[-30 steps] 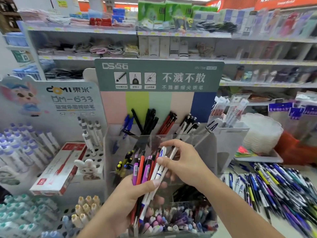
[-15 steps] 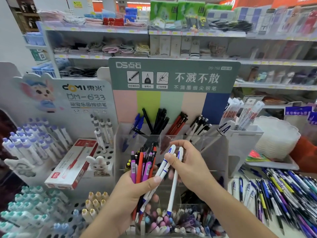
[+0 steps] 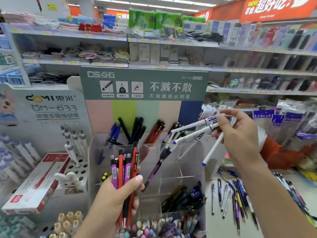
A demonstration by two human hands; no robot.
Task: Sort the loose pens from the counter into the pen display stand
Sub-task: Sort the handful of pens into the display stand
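Midway through sorting. Left grip (image 3: 120,191) clasped purple and red pens (image 3: 122,170); right grip (image 3: 240,133) pinched three white pens (image 3: 193,133) above the display stand (image 3: 171,169). Below right grip, loose pens (image 3: 240,200) littered bench (image 3: 216,225), unsorted.

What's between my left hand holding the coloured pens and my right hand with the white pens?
In the head view, the clear acrylic stand lies between the left hand and right hand, with a purple pen leaning inside it.

Three white pens (image 3: 192,125), two hands, one clear display stand (image 3: 171,169).
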